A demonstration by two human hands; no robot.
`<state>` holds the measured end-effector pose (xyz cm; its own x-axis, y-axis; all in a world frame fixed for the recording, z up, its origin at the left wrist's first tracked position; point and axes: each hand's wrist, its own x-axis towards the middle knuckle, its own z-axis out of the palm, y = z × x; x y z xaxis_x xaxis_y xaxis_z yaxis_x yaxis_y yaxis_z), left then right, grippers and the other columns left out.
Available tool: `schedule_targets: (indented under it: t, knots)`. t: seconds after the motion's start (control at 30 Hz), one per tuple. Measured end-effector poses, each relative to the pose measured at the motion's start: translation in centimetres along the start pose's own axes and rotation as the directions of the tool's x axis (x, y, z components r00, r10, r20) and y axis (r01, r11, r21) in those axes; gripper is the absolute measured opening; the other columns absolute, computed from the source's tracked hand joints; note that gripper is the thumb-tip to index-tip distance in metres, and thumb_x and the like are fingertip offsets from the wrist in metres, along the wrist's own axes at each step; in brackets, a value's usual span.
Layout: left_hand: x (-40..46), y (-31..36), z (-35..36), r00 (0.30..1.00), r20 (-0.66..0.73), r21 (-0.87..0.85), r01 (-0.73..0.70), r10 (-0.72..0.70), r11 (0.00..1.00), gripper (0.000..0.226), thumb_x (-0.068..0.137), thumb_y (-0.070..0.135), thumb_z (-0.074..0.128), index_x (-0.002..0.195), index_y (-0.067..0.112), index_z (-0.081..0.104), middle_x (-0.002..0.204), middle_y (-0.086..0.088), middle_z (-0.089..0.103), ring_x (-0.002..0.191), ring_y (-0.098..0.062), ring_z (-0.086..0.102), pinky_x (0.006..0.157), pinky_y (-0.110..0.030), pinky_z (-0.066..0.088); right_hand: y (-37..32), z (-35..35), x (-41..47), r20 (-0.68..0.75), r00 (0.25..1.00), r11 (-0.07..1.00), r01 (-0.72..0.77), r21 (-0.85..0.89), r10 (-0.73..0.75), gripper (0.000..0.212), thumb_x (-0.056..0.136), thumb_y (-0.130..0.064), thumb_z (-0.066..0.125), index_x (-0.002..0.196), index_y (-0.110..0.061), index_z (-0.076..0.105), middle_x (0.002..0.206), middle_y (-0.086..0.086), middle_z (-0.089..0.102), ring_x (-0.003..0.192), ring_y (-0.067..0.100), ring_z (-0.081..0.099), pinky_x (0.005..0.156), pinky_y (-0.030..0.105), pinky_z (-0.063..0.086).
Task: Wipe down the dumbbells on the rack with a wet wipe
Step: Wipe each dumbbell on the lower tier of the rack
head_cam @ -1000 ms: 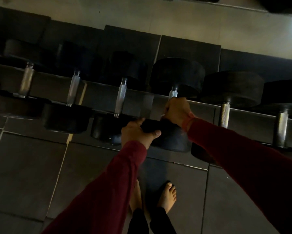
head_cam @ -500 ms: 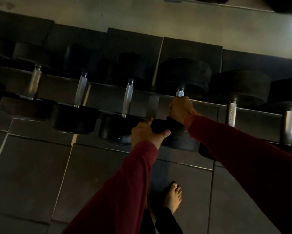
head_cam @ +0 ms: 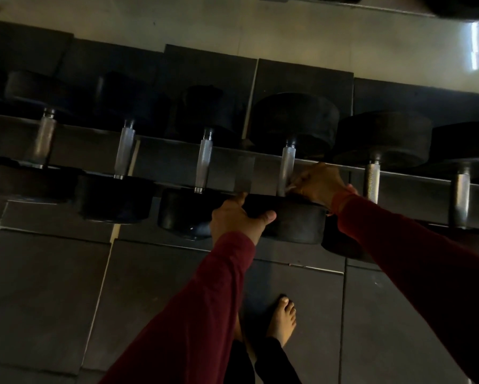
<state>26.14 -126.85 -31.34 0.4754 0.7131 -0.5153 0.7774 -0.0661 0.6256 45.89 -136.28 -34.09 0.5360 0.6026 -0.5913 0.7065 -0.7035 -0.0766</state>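
No text, label, brand, number or sign can be read anywhere in the dim head view. The black end faces of the dumbbells (head_cam: 293, 173) on the rack (head_cam: 161, 151) show no legible weight markings.

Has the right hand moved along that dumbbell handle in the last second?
Yes. The right hand has slid toward the near end of the handle, by the near weight head. More bare handle now shows above it than before.
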Motion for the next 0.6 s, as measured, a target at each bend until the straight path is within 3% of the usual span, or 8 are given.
schedule_targets:
  t: [0.1, 0.2, 0.27, 0.33, 0.43, 0.53, 0.6]
  knots:
    - [0.0, 0.0, 0.0, 1.000, 0.004, 0.009, -0.007, 0.007, 1.000, 0.084, 0.061, 0.054, 0.087, 0.135, 0.024, 0.060, 0.129, -0.001, 0.065, 0.121, -0.019, 0.060, 0.100, -0.036, 0.051, -0.1, 0.0, 0.1, -0.007, 0.997, 0.987, -0.079, 0.143, 0.080, 0.034, 0.085, -0.047, 0.069, 0.111, -0.024, 0.074, 0.121, -0.006, 0.068, 0.118, 0.018, 0.059, 0.102, 0.029, 0.044]
    - [-0.1, 0.0, -0.1, 1.000, 0.003, 0.024, -0.004, 0.004, 1.000, 0.086, 0.059, 0.059, 0.086, 0.134, 0.025, 0.060, 0.128, -0.002, 0.065, 0.121, -0.021, 0.060, 0.099, -0.037, 0.052, -0.1, 0.4, 0.2, -0.009, 0.987, 0.942, -0.153, 0.299, 0.163, 0.027, 0.089, -0.041, 0.066, 0.111, -0.026, 0.073, 0.125, -0.011, 0.066, 0.122, 0.012, 0.055, 0.085, 0.012, 0.035]
    - [0.0, -0.1, 0.0, 1.000, -0.001, 0.041, -0.015, 0.015, 0.999, 0.085, 0.062, 0.058, 0.086, 0.135, 0.025, 0.059, 0.129, -0.002, 0.064, 0.121, -0.020, 0.059, 0.099, -0.037, 0.052, 0.2, 0.9, 0.4, 0.037, 0.970, 0.889, -0.234, 0.393, 0.239, 0.033, 0.087, -0.035, 0.070, 0.116, -0.018, 0.070, 0.127, -0.004, 0.064, 0.120, 0.017, 0.056, 0.087, 0.017, 0.041]
    - [-0.1, -0.1, 0.0, 1.000, 0.002, 0.037, -0.015, 0.015, 0.999, 0.084, 0.063, 0.056, 0.086, 0.136, 0.024, 0.059, 0.131, -0.001, 0.064, 0.120, -0.019, 0.060, 0.100, -0.036, 0.052, 0.5, 1.7, 0.9, 0.019, 0.950, 0.857, -0.290, 0.427, 0.312, 0.045, 0.081, -0.041, 0.075, 0.118, -0.014, 0.068, 0.122, 0.003, 0.066, 0.114, 0.019, 0.060, 0.093, 0.023, 0.045]
    - [-0.1, -0.1, 0.0, 1.000, 0.002, 0.019, -0.015, 0.015, 1.000, 0.083, 0.062, 0.056, 0.086, 0.134, 0.024, 0.060, 0.130, -0.001, 0.064, 0.119, -0.018, 0.060, 0.100, -0.036, 0.052, 1.5, 3.2, 2.3, 0.064, 0.942, 0.817, -0.317, 0.481, 0.329, 0.061, 0.070, -0.056, 0.074, 0.116, -0.016, 0.069, 0.116, 0.002, 0.069, 0.111, 0.021, 0.064, 0.099, 0.034, 0.050]
    - [-0.2, 0.2, -0.2, 1.000, 0.000, 0.059, -0.030, 0.030, 0.998, 0.081, 0.064, 0.056, 0.085, 0.133, 0.024, 0.060, 0.128, -0.001, 0.065, 0.119, -0.019, 0.060, 0.100, -0.036, 0.052, 2.0, 4.0, 3.0, 0.045, 0.949, 0.815, -0.291, 0.502, 0.312, 0.052, 0.073, -0.050, 0.076, 0.113, -0.016, 0.070, 0.116, 0.000, 0.069, 0.111, 0.018, 0.063, 0.100, 0.032, 0.049]
    - [-0.3, 0.3, -0.3, 0.999, -0.001, 0.064, -0.032, 0.032, 0.997, 0.079, 0.064, 0.056, 0.085, 0.132, 0.024, 0.061, 0.126, 0.000, 0.066, 0.117, -0.019, 0.062, 0.098, -0.035, 0.052, 1.6, 3.2, 2.3, 0.041, 0.955, 0.791, -0.267, 0.550, 0.293, 0.061, 0.060, -0.056, 0.079, 0.107, -0.017, 0.073, 0.112, 0.001, 0.071, 0.107, 0.018, 0.065, 0.098, 0.033, 0.051]
